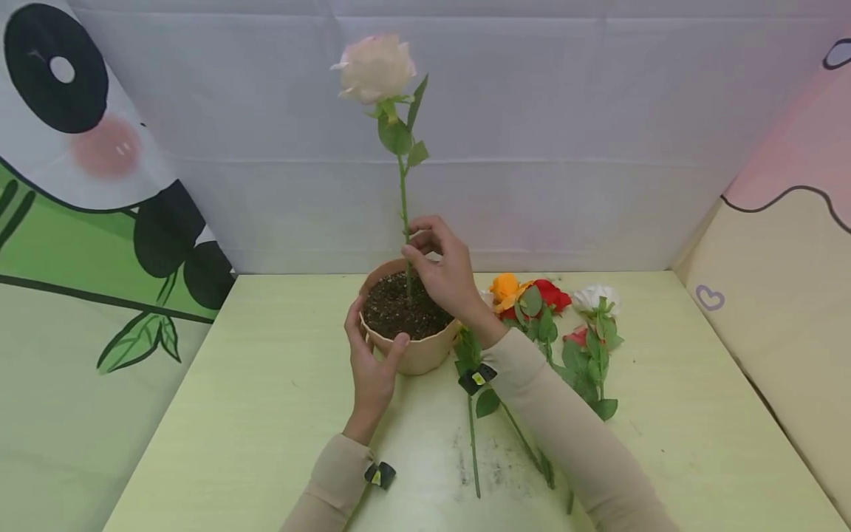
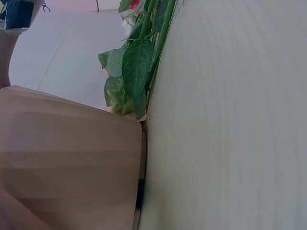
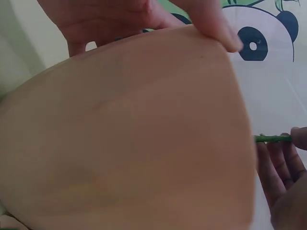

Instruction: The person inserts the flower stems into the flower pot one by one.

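Plainly, we find the right hand (image 1: 447, 270) pinching the white rose (image 1: 377, 70) by its stem (image 1: 403, 188), the left hand (image 1: 374, 373) gripping the flowerpot (image 1: 420, 357); we judge the rose light, stiff-stemmed, best held there.

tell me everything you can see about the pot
The pot is round and tan, perhaps plastic, with a slightly wavy rim and a wall that narrows downward; the left wrist view shows wide, faint bands running up it. It stands roughly upright on the pale table, near the back edge, holding dark, crumbly soil. The stem of a pale rose meets that soil. The left hand grips the pot's left side, thumb at the front rim.
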Tool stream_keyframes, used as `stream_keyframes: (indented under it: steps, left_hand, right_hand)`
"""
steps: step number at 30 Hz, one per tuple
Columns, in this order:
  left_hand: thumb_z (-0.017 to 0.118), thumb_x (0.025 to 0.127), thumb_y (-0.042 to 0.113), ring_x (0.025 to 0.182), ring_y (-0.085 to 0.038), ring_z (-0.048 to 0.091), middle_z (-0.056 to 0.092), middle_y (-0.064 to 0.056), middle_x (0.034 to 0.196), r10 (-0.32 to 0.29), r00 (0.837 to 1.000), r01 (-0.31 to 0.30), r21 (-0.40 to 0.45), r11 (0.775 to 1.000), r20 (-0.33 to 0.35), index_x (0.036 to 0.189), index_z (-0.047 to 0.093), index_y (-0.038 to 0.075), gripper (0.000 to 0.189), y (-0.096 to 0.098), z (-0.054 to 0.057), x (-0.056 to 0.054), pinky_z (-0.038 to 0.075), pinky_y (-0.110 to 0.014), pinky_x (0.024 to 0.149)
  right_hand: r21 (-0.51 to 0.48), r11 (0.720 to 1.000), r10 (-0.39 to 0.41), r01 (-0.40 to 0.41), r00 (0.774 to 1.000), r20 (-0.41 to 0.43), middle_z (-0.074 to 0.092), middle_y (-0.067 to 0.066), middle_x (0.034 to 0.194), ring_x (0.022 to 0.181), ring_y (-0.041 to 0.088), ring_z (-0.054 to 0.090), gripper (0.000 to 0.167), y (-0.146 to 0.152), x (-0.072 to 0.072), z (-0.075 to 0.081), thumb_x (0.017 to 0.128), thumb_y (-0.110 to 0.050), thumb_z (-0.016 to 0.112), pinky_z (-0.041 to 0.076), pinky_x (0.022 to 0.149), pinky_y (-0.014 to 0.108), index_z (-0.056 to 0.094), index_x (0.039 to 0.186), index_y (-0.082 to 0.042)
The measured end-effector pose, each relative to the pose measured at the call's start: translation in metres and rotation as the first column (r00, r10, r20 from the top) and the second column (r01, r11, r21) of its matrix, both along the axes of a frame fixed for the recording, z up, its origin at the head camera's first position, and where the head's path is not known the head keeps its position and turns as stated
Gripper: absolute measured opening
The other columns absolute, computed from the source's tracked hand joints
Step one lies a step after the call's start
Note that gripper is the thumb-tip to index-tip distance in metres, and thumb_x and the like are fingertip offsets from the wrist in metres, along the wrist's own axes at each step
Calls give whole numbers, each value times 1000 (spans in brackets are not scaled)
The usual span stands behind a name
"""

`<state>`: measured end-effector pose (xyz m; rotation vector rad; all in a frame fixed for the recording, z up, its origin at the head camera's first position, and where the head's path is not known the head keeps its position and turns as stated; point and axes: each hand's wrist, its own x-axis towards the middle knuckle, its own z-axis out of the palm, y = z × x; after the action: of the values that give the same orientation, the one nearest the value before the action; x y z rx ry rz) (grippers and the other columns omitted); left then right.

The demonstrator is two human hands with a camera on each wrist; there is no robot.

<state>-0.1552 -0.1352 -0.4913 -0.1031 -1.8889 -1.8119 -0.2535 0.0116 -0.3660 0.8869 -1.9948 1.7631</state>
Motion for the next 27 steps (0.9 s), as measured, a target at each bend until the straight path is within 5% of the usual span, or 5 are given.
stream_keyframes:
  steps: [6, 13, 27]
  left_hand:
    - [79, 96, 30, 166, -33, 25, 30, -3, 180, 5, 1000, -5, -6, 1000, -4, 173, 30, 22, 92, 0, 0, 1, 21, -73, 129]
    - [80, 95, 25, 165, -35, 27, 32, -7, 179, 4, 1000, -4, -2, 1000, -9, 173, 30, 20, 92, 0, -1, -1, 22, -72, 129]
    - [78, 97, 29, 166, -31, 26, 29, -3, 180, -2, 1000, 2, -19, 1000, -2, 173, 29, 24, 91, -1, 0, 1, 21, -72, 129]
  right_hand:
    - [-56, 997, -44, 44, 999, -7, 69, 21, 102, 87, 38, 70, 23, -13, -5, -10, 106, 1, 70, 64, 69, 47, 63, 128, 2]
    - [-24, 998, -49, 50, 998, 43, 71, 22, 104, 95, 35, 73, 23, -20, -10, -17, 105, 2, 71, 65, 87, 38, 64, 127, 2]
    - [250, 964, -91, 91, 996, -12, 77, 16, 108, 98, 29, 76, 21, -20, -10, -21, 105, -4, 74, 64, 88, 39, 68, 125, -4]
